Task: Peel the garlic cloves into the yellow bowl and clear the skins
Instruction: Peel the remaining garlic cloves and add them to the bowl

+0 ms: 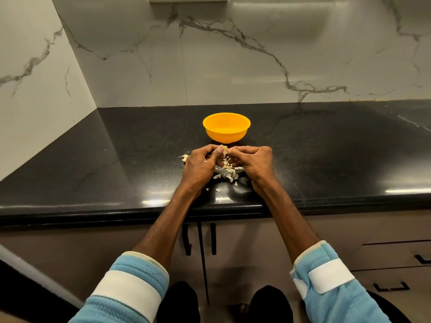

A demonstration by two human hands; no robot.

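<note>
A yellow bowl (226,127) stands on the black countertop (116,164), just beyond my hands. My left hand (200,163) and my right hand (253,160) meet in front of it and both pinch one garlic clove (224,149) between their fingertips. A strip of skin hangs from the clove. Several loose garlic skins (227,170) lie on the counter below and between my hands. A small pale piece, a clove or skin, (184,157) sits left of my left hand. What lies inside the bowl is hard to make out.
Marble walls (233,66) close the counter at the back and on the left. The counter's front edge (140,209) runs under my forearms, with cabinet doors and handles (186,241) below. Bare countertop stretches to both sides of the bowl.
</note>
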